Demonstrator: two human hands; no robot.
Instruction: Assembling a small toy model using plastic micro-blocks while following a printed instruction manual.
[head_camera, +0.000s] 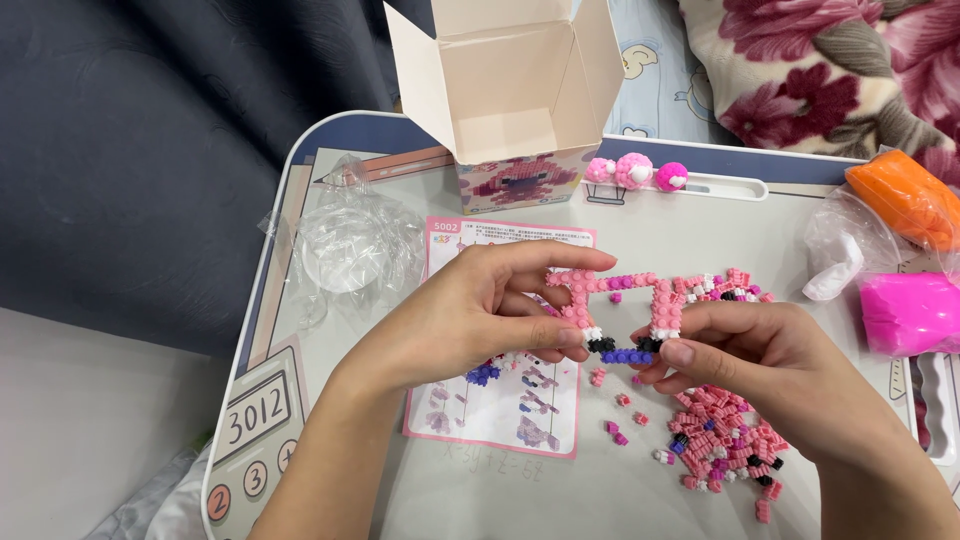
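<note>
Midway through building, both hands' grips pinch the pink brick frame (620, 310), left hand (480, 315) steadying, right hand (750, 360) pressing its purple strip (627, 356); firm, aligned pressure seems needed.

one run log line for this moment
left hand: holds brick frame | right hand: pinches frame's purple end | loose bricks: beside right hand

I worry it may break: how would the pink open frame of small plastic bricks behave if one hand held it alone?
The pink brick frame is probably fragile: thin single rows around an open middle. Both the left hand and right hand support it, suggesting it could bend or snap at joints. It looks light.
</note>
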